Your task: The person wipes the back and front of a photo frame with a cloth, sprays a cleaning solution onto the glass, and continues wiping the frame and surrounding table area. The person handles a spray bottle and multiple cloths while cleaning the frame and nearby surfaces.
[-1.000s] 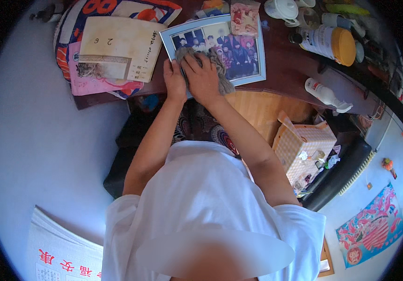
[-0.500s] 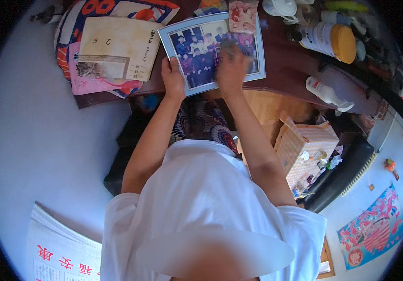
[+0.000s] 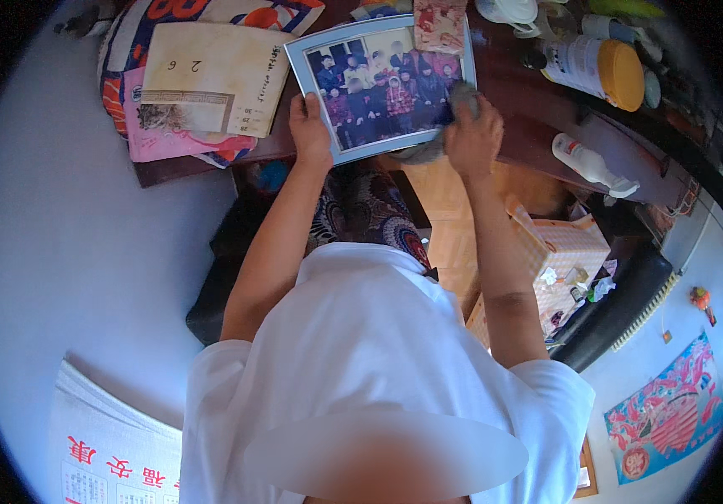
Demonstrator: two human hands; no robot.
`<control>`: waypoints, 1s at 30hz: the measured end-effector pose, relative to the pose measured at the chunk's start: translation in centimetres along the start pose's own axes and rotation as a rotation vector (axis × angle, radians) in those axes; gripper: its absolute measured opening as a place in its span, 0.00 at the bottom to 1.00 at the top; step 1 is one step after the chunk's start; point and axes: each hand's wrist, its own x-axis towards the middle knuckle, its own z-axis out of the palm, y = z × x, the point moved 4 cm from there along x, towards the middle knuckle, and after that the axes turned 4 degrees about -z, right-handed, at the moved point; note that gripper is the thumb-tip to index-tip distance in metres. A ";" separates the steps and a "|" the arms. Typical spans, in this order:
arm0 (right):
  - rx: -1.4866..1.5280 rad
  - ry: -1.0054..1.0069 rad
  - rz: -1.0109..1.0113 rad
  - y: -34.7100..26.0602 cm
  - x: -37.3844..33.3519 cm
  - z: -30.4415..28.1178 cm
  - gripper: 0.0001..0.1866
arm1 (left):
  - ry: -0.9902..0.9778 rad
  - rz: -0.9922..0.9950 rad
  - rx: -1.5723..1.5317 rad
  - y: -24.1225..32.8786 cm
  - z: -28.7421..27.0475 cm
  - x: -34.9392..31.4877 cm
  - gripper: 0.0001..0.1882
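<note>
A blue-grey picture frame (image 3: pixel 382 101) with a group photo rests tilted at the near edge of the dark red table. My left hand (image 3: pixel 312 133) grips its left edge, the thumb on the front and the other fingers hidden behind. At the lower right corner my right hand (image 3: pixel 474 141) is closed on a grey cloth (image 3: pixel 426 153), which wraps around the frame's edge. A smaller reddish photo (image 3: pixel 439 27) covers the frame's top right corner.
Left on the table (image 3: pixel 185 170), an old paper calendar sheet (image 3: pixel 210 71) lies over colourful bags. To the right are a white spray bottle (image 3: pixel 590 164) and a yellow-lidded jar (image 3: pixel 617 76). A checked-cloth box (image 3: pixel 559 252) stands below, beside a black seat (image 3: pixel 630 307).
My right hand, with the cloth, has moved right from the middle of the photo to the frame's lower right corner. The left hand keeps its hold on the left edge.
</note>
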 end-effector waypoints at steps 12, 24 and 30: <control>0.395 -0.074 -0.318 -15.4 0.3 3.3 0.19 | -0.098 -0.093 -0.226 -0.7 -0.1 0.8 0.12; 0.381 0.159 -0.218 -17.0 4.4 1.1 0.23 | -0.099 -0.148 -0.205 0.5 0.1 0.4 0.11; 0.363 0.075 -0.373 -15.9 -3.0 2.9 0.25 | -0.076 -0.073 -0.151 -0.7 -0.2 1.4 0.12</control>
